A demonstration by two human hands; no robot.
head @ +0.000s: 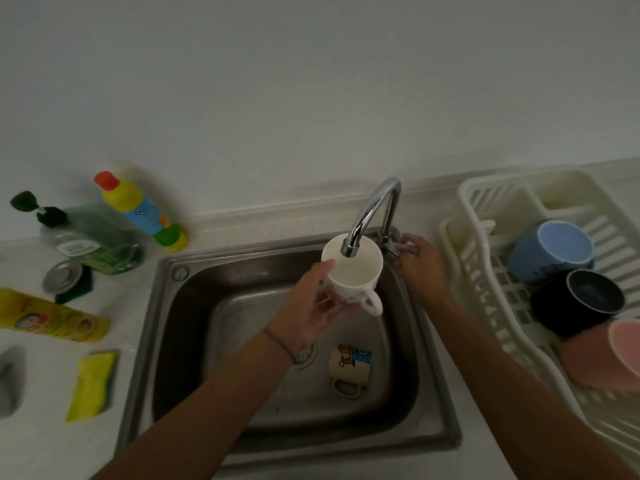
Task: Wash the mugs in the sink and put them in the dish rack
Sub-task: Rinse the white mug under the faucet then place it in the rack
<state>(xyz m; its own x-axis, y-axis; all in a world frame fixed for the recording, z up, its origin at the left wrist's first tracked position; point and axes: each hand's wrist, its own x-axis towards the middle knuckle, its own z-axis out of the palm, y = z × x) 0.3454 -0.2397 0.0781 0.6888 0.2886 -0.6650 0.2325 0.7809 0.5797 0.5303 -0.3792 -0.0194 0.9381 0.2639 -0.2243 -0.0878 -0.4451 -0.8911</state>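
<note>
in the sink (166,341), nearest: a cartoon-print mug (349,367) lies on its side on the basin floor, handle toward the viewer, not yet washed by the look of it.
left hand (311,306): grips the white mug (353,271) round its body, mouth up and tilted toward the viewer, handle to the right.
key relation: the mug's mouth sits directly under the faucet (367,216) spout.
right hand (415,261): at the tap lever; i cannot tell whether it grasps it.
dish rack (485,289), right: blue, black and pink mugs lie in it.
</note>
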